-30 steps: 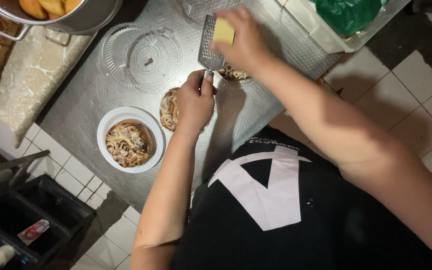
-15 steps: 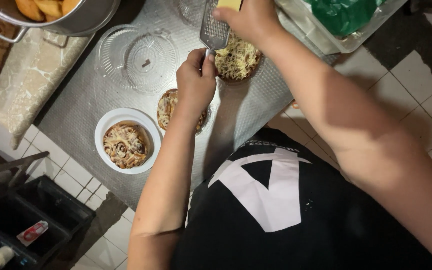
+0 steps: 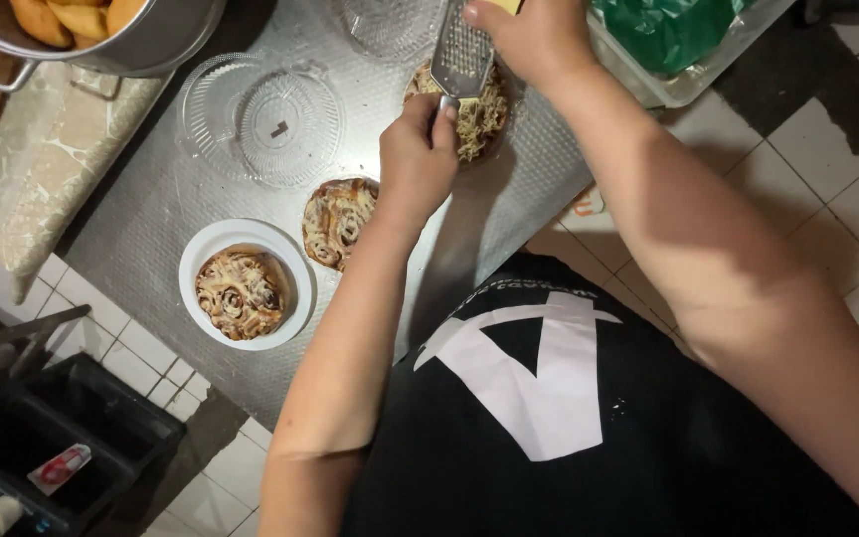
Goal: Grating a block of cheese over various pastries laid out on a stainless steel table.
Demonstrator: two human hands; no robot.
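Left hand (image 3: 416, 159) is gripping the grater (image 3: 461, 55) handle, right hand (image 3: 534, 35) is pinching cheese (image 3: 505, 6) on top. Knuckles risk scraping; shreds may be missing the far bun (image 3: 477, 109).

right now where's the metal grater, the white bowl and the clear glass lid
flat metal grater (image 3: 461, 52), head view, on its perforated face
round white bowl (image 3: 206, 261), head view, on its bare left rim
clear round glass lid (image 3: 260, 121), head view, on its ribbed top near the knob
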